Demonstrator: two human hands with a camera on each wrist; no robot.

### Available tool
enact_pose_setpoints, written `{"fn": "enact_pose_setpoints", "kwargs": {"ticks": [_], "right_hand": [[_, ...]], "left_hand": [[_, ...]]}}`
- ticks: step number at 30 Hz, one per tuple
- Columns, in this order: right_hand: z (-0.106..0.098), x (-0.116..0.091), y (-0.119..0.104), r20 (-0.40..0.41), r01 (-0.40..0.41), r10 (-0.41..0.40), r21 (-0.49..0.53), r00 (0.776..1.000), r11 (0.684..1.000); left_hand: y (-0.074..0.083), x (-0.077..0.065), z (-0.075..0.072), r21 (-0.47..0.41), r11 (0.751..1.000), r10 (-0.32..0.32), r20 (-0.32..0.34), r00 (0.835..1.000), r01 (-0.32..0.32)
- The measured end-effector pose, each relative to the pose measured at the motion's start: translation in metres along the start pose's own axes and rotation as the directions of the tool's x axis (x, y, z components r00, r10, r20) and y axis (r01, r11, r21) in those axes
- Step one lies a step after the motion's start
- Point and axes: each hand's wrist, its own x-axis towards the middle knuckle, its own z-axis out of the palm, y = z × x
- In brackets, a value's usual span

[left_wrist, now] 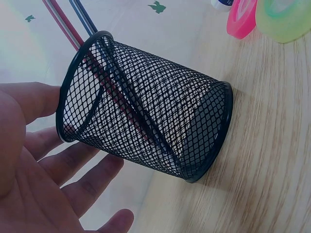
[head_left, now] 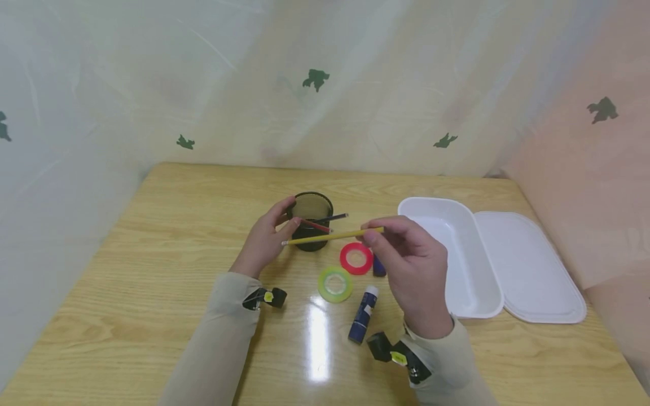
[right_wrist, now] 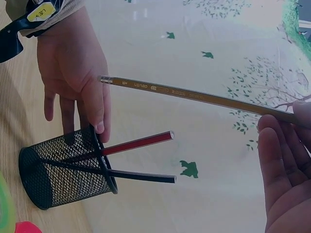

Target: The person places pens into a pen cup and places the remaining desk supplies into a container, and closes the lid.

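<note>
Steadying the black wire-mesh pen cup (left_wrist: 160,102), the left hand (head_left: 263,241) has its thumb and fingers about the rim on the cup's left side. The cup is on the far middle part of the light wood-grain surface (head_left: 127,282), with a red pencil (right_wrist: 138,143) and a dark pencil (right_wrist: 143,176) leaning inside it, their upper ends slanting out to the right. The right hand (head_left: 413,265) pinches a slim yellow pencil (head_left: 330,235) by its right end, holding it nearly level above the surface; its silver-tipped end points left, towards the left hand, and the head view shows it crossing before the cup. Near and right of the cup lie a red ring-shaped tape roll (head_left: 343,259) and a yellow-green ring-shaped tape roll (head_left: 321,285). Nearer is a dark blue cylindrical glue stick with a white cap (head_left: 361,318), and a small dark blue object (head_left: 379,267) is partly hidden by the right hand. To the right sit a deep white rectangular tray (head_left: 462,265) and, just beside it, a flat white lid (head_left: 533,265).
</note>
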Motion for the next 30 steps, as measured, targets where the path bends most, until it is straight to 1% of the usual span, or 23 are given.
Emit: {"fn": "enact_pose_setpoints", "kwargs": {"ticks": [5, 9, 20, 26, 30], "right_hand": [[0.0003, 0.0009, 0.0015, -0.01, 0.037, -0.037, 0.036, 0.999, 0.999], [0.0006, 0.0014, 0.0013, -0.02, 0.053, -0.052, 0.058, 0.998, 0.997], [0.0012, 0.0012, 0.001, -0.048, 0.034, -0.032, 0.042, 0.998, 0.999], [0.002, 0.002, 0.0014, -0.067, 0.043, -0.039, 0.049, 0.997, 0.998], [0.0019, 0.0028, 0.0021, -0.067, 0.05, -0.048, 0.034, 0.997, 0.998]], "left_hand": [[0.0006, -0.0001, 0.0, 0.001, 1.0, -0.008, 0.0, 1.0, 0.008], [0.0009, 0.0002, 0.0002, 0.006, 1.0, -0.01, -0.004, 1.0, 0.01], [0.0009, 0.0002, 0.0001, 0.013, 1.0, -0.003, -0.004, 1.0, 0.003], [0.0016, 0.0002, 0.0007, 0.023, 1.0, -0.013, -0.006, 1.0, 0.013], [0.0019, 0.0004, 0.0008, 0.023, 1.0, -0.014, -0.006, 1.0, 0.014]]}}
